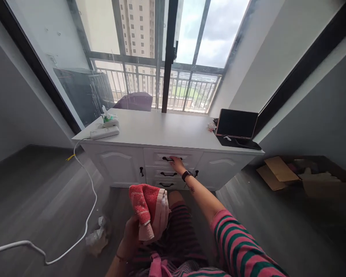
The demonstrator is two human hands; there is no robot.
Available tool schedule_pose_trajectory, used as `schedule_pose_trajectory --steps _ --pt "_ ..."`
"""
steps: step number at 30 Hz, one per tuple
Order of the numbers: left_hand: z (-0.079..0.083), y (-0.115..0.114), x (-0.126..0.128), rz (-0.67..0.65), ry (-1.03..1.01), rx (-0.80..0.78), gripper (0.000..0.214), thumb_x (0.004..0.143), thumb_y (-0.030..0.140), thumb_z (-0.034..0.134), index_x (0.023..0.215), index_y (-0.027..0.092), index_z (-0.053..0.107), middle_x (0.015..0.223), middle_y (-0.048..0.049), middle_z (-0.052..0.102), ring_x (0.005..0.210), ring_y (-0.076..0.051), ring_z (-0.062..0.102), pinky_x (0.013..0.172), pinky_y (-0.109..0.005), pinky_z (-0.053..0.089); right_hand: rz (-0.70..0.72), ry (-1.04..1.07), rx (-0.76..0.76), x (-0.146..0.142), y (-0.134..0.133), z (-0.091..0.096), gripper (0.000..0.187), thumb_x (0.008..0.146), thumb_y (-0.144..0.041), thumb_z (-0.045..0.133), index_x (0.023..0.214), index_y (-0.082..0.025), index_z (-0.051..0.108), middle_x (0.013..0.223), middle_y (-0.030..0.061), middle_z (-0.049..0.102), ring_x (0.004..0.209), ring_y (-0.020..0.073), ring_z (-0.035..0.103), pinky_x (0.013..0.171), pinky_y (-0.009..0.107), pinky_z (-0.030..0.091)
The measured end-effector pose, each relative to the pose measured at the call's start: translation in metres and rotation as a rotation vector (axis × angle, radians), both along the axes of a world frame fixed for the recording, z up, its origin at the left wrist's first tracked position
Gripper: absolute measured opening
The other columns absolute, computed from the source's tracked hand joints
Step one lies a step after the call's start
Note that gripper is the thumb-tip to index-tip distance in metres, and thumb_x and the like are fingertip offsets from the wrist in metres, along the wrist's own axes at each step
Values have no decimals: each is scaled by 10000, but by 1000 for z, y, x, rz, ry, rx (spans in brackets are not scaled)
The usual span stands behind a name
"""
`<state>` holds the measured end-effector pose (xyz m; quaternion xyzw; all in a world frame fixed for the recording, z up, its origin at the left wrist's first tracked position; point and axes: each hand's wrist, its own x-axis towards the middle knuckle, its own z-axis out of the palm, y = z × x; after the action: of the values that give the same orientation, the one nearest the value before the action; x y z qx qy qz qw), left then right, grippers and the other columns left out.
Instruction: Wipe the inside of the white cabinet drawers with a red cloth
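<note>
My left hand (132,229) is closed round a red and pink cloth (148,207), held up in front of my lap. My right hand (177,164), with a black watch on its wrist, reaches out to the black handle (167,159) of the top drawer of a white cabinet (161,132); its fingers curl onto the handle. Two more drawers with black handles sit below it. The drawer looks closed.
On the cabinet top lie a white power strip (104,132) and a tissue pack (110,120) at the left, and a dark tablet (237,123) at the right. A white cable (86,219) trails over the floor. Crumpled wrapping (97,236) lies nearby. Cardboard (279,171) lies at the right.
</note>
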<state>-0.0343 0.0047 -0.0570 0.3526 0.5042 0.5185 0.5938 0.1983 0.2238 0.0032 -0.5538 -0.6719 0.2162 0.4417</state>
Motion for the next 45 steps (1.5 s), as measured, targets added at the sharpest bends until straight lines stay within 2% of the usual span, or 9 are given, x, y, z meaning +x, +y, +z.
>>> schedule_pose_trajectory --steps 5,8,11,16,20,24,30,39,45 --pt "35 -5 28 2 -330 -29 458 642 287 689 1086 232 593 946 -37 731 850 -250 696 776 -409 568 -87 318 -13 -15 -117 18 363 927 -403 472 1135 -129 589 983 90 669 879 171 609 798 310 491" --pt "59 -10 52 -69 -408 22 650 645 219 764 1236 245 495 1068 -52 716 983 -280 676 866 -402 537 163 512 -135 -30 -201 26 364 900 -408 542 1186 -187 574 1014 62 662 905 173 618 785 287 501" --pt "70 -21 73 -139 -394 104 667 668 186 783 1248 261 463 1103 -55 693 996 -270 667 894 -381 518 207 533 -203 -41 -246 29 464 800 -379 682 1208 -189 567 1083 59 651 939 187 606 812 283 494" --pt "66 -48 93 -183 -544 71 843 614 129 790 1347 310 414 1308 -56 594 1214 -266 548 1001 -338 445 121 416 -192 -30 -259 34 327 812 -379 659 1054 -158 651 986 55 661 867 188 597 802 292 482" --pt "54 -69 94 -206 -754 -108 577 742 361 701 1285 235 551 1267 -83 633 1280 -278 491 1062 -382 396 256 426 -259 -23 -272 33 289 847 -404 612 1017 -175 654 976 48 663 876 187 602 820 302 484" --pt "44 -87 91 -128 -776 -273 341 798 377 629 1050 158 700 1064 -96 727 1086 -260 631 1005 -372 446 390 523 -356 -25 -290 22 299 908 -438 508 1029 -191 628 962 28 662 868 169 602 804 285 487" --pt "46 -107 93 20 -788 -369 184 815 150 589 927 128 732 916 -57 759 791 -168 688 871 -293 506 121 249 -290 -18 -308 2 222 901 -403 518 957 -199 586 838 -3 638 759 158 585 717 255 439" --pt "50 -112 88 65 -1020 -311 448 978 404 333 1041 192 722 1074 -53 740 1022 -192 666 1031 -343 426 -9 191 -342 -31 -335 -31 266 899 -432 501 1037 -209 545 979 56 646 886 207 615 810 314 449" --pt "42 -101 79 171 -916 -285 332 949 349 434 1063 202 709 957 -48 759 977 -212 685 981 -379 476 182 477 -491 -29 -328 -60 383 848 -451 566 1130 -193 558 1064 62 650 980 200 598 873 322 452"
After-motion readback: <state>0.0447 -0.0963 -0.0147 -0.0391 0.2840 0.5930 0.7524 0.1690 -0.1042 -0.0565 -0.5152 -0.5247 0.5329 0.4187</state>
